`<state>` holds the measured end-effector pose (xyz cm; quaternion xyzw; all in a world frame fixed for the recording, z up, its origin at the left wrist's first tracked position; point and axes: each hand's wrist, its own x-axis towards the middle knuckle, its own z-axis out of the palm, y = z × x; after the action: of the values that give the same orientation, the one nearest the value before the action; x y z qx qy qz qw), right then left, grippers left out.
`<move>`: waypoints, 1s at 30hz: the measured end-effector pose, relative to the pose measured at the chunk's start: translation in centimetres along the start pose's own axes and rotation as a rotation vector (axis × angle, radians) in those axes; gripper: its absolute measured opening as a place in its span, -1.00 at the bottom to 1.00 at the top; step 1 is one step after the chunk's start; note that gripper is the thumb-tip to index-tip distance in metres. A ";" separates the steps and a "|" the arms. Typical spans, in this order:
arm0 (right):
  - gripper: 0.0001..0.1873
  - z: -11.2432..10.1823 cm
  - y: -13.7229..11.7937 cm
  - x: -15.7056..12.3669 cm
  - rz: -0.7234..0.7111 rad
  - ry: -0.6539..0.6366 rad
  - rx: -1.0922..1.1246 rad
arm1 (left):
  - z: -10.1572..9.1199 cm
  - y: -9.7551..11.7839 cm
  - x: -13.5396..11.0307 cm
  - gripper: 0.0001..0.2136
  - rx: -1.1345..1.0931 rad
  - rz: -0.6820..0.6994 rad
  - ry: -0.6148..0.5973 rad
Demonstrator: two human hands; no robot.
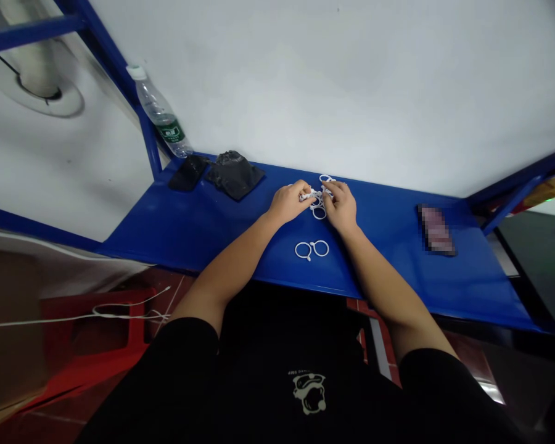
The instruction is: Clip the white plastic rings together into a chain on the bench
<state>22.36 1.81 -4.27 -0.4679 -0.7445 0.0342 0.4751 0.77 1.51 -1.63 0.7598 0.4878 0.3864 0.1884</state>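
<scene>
A small cluster of white rings point(319, 213), thin hoops with small knobs like curtain rings, lies on the blue tabletop point(379, 246) between my hands. My left hand point(288, 202) is at its left side, thumb and fingers closed around some of the white pieces. From the right, my right hand point(341, 206) has its bent fingers and thumb closed on a white ring at the cluster's edge. The fingers partly cover the cluster, so single pieces are hard to tell apart. Nearer to me, two more white rings point(320, 248) lie flat with their knobs touching.
At the back left are a crumpled black pouch point(235, 174), a flat black object point(188, 172) and a plastic bottle point(161, 114) leaning by the wall. A phone-shaped, blurred object point(436, 229) lies on the right. A red stool point(139, 320) with white cables stands below left.
</scene>
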 end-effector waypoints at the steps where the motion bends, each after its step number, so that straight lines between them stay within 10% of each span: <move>1: -0.63 0.1 0.0 0.0 0.003 -0.011 -0.002 | -0.1 0.1 0.0 -0.85 -0.006 0.002 -0.002; 30: -0.73 0.1 -1.6 -0.1 -0.076 -0.281 0.116 | -0.3 0.4 -0.3 -0.79 0.005 0.118 -0.055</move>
<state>21.26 0.91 -3.57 -0.4018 -0.8175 0.1244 0.3935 0.69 1.07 -1.25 0.7979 0.4379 0.3747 0.1768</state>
